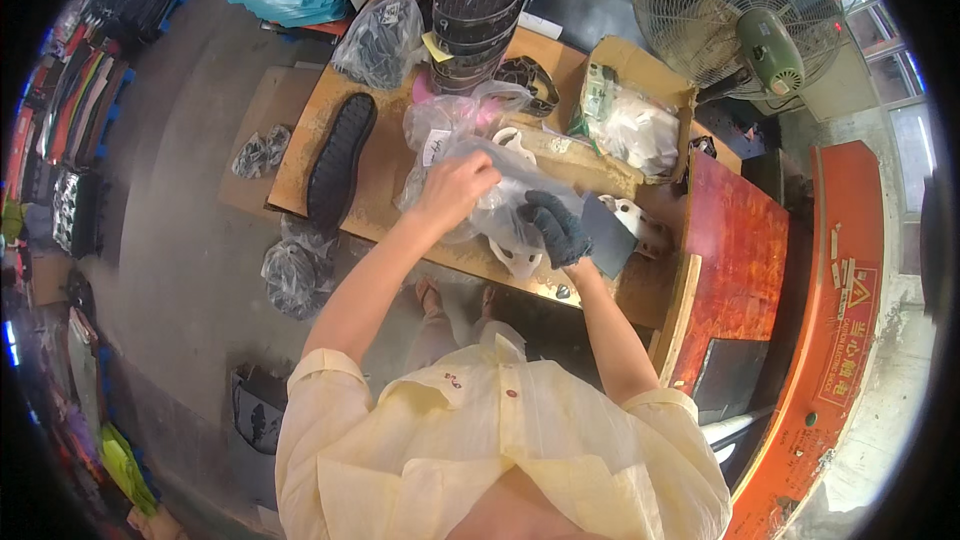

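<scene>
A clear plastic bag [510,202] is stretched between my two hands over the wooden table. My bare left hand [458,190] is closed on its left part, beside a white label [436,147]. My right hand [556,228], in a dark grey glove, grips the bag's right side with curled fingers. Just right of the glove is a dark flat sheet [612,236]; I cannot tell whether the hand touches it. White moulded pieces with holes lie around: one [516,258] below the bag, one [642,224] to the right. The bag's contents are unclear.
A black shoe sole [341,162] lies on the table's left [305,135]. Behind stand stacked black sole-shaped pieces [478,15] and a bagged dark bundle [380,43]. A cardboard box [640,64] holds white plastic bags. A large fan [768,50] stands far right, beyond a reddish board [735,250].
</scene>
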`<action>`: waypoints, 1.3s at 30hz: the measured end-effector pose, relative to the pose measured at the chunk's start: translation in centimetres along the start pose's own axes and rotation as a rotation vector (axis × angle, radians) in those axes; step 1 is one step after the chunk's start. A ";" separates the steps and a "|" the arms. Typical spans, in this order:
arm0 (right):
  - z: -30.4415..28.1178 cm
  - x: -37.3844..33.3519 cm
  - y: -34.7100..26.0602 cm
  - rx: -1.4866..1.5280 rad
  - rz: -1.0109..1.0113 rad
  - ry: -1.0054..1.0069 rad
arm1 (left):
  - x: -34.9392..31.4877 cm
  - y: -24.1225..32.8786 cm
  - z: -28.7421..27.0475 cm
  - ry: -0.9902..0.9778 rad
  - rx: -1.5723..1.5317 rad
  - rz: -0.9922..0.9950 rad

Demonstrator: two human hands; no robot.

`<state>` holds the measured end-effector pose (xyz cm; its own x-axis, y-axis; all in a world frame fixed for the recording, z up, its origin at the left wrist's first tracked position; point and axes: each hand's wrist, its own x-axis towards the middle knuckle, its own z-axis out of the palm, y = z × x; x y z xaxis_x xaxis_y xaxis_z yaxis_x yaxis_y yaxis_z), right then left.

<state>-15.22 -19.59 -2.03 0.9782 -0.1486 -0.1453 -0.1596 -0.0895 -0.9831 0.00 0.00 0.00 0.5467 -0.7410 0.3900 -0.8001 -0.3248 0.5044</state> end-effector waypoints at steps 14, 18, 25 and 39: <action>-1.6 2.5 -5.3 -0.473 -0.253 0.216 | 2.2 3.1 4.8 0.461 -0.509 -0.053; -0.3 4.0 -4.0 -0.646 -0.227 0.311 | 2.0 3.5 3.1 0.193 -0.612 -0.260; 0.2 3.4 -4.3 -0.797 -0.381 0.402 | 1.1 3.4 2.2 0.036 -0.857 -0.434; -1.0 2.6 -4.3 -0.396 -0.379 0.272 | 2.3 5.1 5.1 0.494 -0.661 -0.195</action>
<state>-12.09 -20.62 1.95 0.9159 -0.2757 0.2917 0.1049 -0.5369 -0.8371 -4.09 -6.39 -0.42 0.8278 -0.3158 0.4636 -0.4556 0.1038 0.8841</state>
